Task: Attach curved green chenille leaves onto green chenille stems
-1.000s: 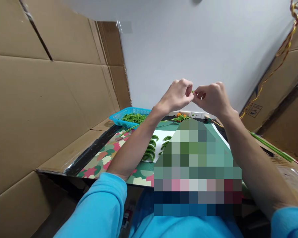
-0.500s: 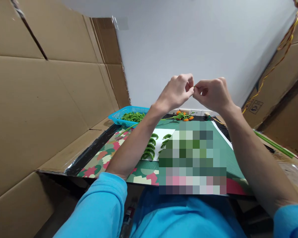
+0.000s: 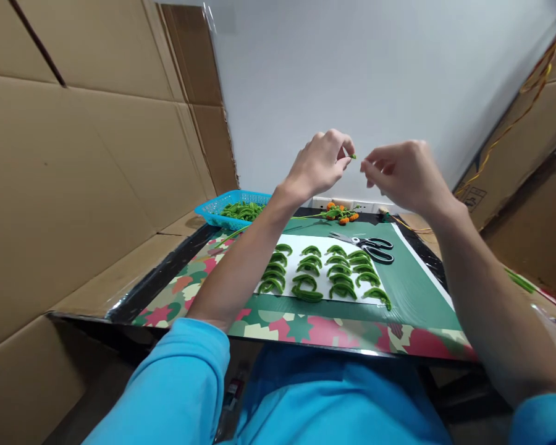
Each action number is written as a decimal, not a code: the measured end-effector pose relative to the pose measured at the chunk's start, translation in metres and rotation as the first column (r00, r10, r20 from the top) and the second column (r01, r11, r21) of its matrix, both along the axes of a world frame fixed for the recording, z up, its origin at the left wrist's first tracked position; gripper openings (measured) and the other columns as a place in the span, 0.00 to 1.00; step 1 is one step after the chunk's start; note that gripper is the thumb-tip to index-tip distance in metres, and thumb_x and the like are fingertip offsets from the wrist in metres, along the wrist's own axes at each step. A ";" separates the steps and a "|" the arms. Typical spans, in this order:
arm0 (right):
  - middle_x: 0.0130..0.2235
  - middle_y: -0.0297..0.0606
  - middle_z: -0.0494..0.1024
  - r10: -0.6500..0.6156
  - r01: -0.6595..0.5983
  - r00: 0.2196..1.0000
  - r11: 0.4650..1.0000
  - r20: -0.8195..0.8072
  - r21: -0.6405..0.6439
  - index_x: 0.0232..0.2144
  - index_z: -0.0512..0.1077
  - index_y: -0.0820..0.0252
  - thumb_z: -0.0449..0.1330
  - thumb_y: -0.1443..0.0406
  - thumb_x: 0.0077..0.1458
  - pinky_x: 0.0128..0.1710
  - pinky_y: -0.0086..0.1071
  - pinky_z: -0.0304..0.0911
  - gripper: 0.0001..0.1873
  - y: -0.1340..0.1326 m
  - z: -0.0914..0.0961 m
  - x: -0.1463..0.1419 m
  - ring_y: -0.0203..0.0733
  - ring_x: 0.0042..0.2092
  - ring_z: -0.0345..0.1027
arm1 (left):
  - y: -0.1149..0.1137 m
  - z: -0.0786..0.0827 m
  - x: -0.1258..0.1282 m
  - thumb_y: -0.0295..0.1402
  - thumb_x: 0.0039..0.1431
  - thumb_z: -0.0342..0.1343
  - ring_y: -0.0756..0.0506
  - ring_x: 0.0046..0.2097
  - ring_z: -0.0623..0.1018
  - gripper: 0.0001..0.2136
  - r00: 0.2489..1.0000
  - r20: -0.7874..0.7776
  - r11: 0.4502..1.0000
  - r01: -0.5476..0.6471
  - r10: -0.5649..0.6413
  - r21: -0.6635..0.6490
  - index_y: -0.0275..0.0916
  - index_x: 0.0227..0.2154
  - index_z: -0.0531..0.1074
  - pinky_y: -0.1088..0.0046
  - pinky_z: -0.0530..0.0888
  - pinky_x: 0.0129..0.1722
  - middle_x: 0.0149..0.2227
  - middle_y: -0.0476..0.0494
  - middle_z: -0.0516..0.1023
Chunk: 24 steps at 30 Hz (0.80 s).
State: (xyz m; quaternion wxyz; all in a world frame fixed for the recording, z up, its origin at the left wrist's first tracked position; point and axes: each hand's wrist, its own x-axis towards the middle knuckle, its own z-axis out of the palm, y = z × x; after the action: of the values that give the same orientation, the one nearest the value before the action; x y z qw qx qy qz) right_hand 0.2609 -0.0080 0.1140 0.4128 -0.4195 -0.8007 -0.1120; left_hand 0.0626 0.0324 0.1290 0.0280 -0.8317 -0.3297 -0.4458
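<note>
My left hand [image 3: 319, 162] is raised above the table, thumb and fingertips pinched on a small green pipe cleaner piece [image 3: 353, 156] whose tip pokes out. Just to its right, a small gap away, my right hand [image 3: 401, 173] has its fingers curled together; it is slightly blurred, and whatever may be in the pinch is hidden. Below both hands, curved green pipe cleaner pieces [image 3: 340, 269] lie in columns on a white sheet [image 3: 296, 244]. My left forearm covers part of the sheet's left side.
Scissors with black handles [image 3: 377, 247] lie at the sheet's upper right corner. A blue basket [image 3: 206, 210] holds green pieces at the back left. Orange flowers [image 3: 343, 213] rest near a power strip [image 3: 322, 203] by the wall. Cardboard walls [image 3: 97, 161] stand on both sides.
My hands have moved apart from touching fingertips, and a green tip now shows in the left pinch. The view has shifted slightly; the scissors and right-hand columns are now visible.
</note>
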 end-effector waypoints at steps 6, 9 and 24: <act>0.28 0.36 0.81 0.100 0.021 0.948 0.928 0.303 -0.372 0.30 0.80 0.58 0.59 0.65 0.58 0.31 0.34 0.63 0.09 0.031 -0.080 0.044 0.39 0.28 0.71 | 0.007 0.005 -0.011 0.32 0.59 0.63 0.42 0.34 0.81 0.04 0.999 -0.028 0.999 -0.046 0.045 -0.023 0.41 0.35 0.82 0.63 0.75 0.36 0.32 0.41 0.82; 0.36 0.41 0.84 0.165 0.030 0.938 0.838 0.306 -0.544 0.42 0.80 0.60 0.63 0.64 0.57 0.34 0.34 0.68 0.11 0.034 -0.111 0.068 0.43 0.34 0.76 | 0.010 0.006 -0.012 0.35 0.58 0.65 0.42 0.35 0.81 0.05 1.000 -0.018 0.999 -0.015 0.014 -0.040 0.41 0.34 0.82 0.63 0.76 0.38 0.31 0.41 0.82; 0.46 0.46 0.82 0.137 0.113 0.923 0.797 0.360 -0.593 0.57 0.71 0.61 0.65 0.63 0.57 0.43 0.36 0.68 0.26 0.049 -0.150 0.094 0.47 0.43 0.76 | 0.016 0.002 -0.011 0.41 0.56 0.66 0.44 0.31 0.79 0.10 0.992 -0.078 0.989 0.087 -0.097 -0.119 0.40 0.35 0.82 0.66 0.74 0.33 0.27 0.42 0.79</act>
State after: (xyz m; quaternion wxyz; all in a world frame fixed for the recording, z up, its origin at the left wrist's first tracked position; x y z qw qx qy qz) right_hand 0.3546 0.0410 -0.0359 0.0929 -0.4934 -0.8619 0.0715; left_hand 0.0520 0.0485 0.1314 -0.0269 -0.8642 -0.3147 -0.3916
